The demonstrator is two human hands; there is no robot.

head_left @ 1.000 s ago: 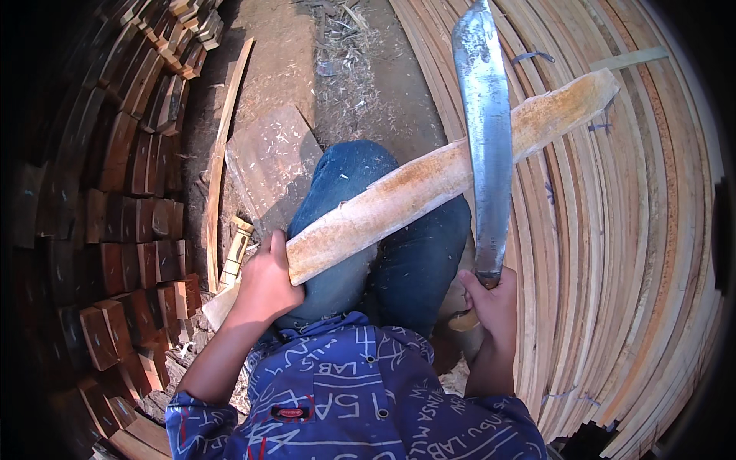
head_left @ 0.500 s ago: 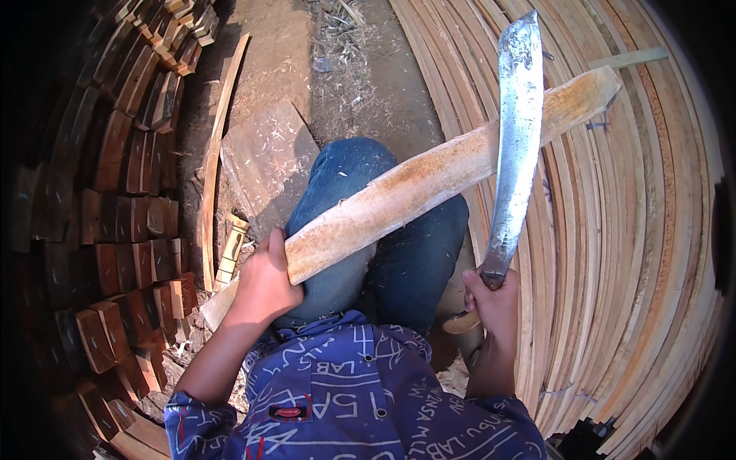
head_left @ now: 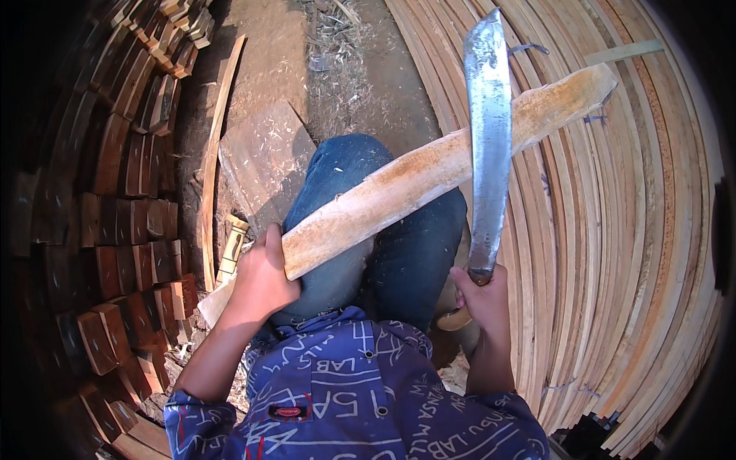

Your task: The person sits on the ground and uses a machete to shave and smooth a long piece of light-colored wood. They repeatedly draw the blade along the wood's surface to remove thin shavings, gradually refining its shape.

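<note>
My left hand (head_left: 263, 270) grips the near end of a rough wooden board (head_left: 399, 186), which slants up to the right across my jeans-clad thighs. A brown, bark-like patch runs along its pale face. In my right hand (head_left: 484, 295) is the handle of a machete (head_left: 489, 146), its long metal blade upright and crossing in front of the board's far half. Whether the blade touches the wood I cannot tell. The curved light-brown butt of the handle (head_left: 455, 319) shows below my fist.
Stacked short timber pieces (head_left: 123, 222) line the left side. Long planks (head_left: 598, 253) lie side by side on the right. A narrow strip of wood (head_left: 218, 153), a flat slab (head_left: 264, 157) and a yellow block (head_left: 232, 249) lie on the ground, with shavings (head_left: 337, 46) farther off.
The machete has swung left along the board, its tip now farther left. My right hand has shifted slightly left; my left hand and the board have barely moved.
</note>
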